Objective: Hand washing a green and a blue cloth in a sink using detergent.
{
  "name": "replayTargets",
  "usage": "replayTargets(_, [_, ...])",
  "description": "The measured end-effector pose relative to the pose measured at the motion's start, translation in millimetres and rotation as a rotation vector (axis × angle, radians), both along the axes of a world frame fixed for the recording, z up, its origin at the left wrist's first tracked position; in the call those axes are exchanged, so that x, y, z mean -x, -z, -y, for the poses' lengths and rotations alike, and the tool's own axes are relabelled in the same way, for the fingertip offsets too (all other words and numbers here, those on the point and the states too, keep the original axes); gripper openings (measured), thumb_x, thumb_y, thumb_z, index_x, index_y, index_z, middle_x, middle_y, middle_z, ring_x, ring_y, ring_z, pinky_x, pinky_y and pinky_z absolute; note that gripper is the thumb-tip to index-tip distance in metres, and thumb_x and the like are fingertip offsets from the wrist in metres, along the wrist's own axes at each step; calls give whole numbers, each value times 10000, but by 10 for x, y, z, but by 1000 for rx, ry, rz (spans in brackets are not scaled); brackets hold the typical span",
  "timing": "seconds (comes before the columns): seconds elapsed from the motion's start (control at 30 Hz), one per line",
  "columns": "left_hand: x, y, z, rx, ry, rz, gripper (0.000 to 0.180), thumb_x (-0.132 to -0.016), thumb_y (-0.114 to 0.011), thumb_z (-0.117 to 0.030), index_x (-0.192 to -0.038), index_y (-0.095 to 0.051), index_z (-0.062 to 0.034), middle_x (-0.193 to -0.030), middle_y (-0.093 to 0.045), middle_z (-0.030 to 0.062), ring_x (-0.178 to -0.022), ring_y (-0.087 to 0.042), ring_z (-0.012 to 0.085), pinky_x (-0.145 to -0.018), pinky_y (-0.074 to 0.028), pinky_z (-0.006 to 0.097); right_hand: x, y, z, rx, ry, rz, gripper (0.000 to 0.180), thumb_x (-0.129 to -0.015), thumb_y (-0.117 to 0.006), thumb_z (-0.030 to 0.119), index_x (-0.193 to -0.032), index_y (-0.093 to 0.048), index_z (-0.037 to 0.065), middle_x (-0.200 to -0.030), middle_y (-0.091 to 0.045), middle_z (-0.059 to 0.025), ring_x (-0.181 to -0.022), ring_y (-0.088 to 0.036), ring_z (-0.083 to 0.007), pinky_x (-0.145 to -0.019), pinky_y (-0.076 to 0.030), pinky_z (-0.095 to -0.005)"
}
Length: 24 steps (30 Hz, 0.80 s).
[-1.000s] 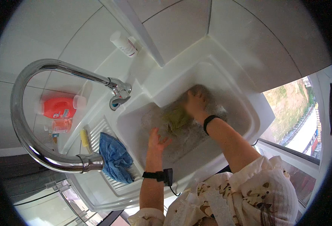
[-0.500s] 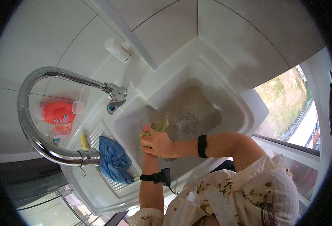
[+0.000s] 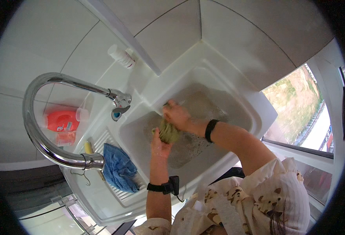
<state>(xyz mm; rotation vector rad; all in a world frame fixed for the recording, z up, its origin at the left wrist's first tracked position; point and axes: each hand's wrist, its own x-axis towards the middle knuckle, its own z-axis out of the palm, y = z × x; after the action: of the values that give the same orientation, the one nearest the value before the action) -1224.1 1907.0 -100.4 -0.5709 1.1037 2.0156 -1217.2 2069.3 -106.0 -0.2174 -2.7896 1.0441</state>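
Over the white sink (image 3: 254, 113), both hands close around a wet olive-green cloth (image 3: 168, 132) held just above the soapy water: the left hand (image 3: 160, 144) cups it from below with fingers curled into it, and the right hand (image 3: 177, 115) presses fingers together on its top. A blue rag (image 3: 119, 167) lies on the drainboard beside the chrome faucet (image 3: 59, 117), with a red bottle (image 3: 62, 121) behind it.
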Motion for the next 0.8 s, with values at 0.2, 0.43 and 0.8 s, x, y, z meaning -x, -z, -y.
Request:
replayTargets(0.2, [-21, -152, 107, 386, -110, 246, 646, -810, -534, -255, -1326, -166, -133, -1370, -98, 153, -1190, -247, 412, -869, -333, 589, -202, 379, -348, -163, 361, 655, 467, -863, -430, 260, -1285, -295, 113, -1323, -206, -237, -1092, -387, -402, -882, -279, -620])
replayTargets(0.43, [-50, -31, -30, 431, 2, 416, 669, -839, -471, -321, -1353, -96, -117, -1390, -62, 139, -1246, -158, 387, -912, -254, 611, -99, 217, 131, 329, -206, 691, 422, -706, -588, 209, -1112, -499, 137, -1209, -356, -256, -1058, -416, -414, -805, -423, -426])
replayTargets(0.8, [-67, 108, 251, -163, -98, 111, 451, -878, -378, -340, -1247, -307, -90, -1249, -340, 119, -1122, -372, 294, -886, -363, 483, -517, -852, 830, 232, -214, -286, 229, -687, -618, 217, -866, -528, 106, -1027, -434, -184, -730, -548, -316, -581, -482, -383])
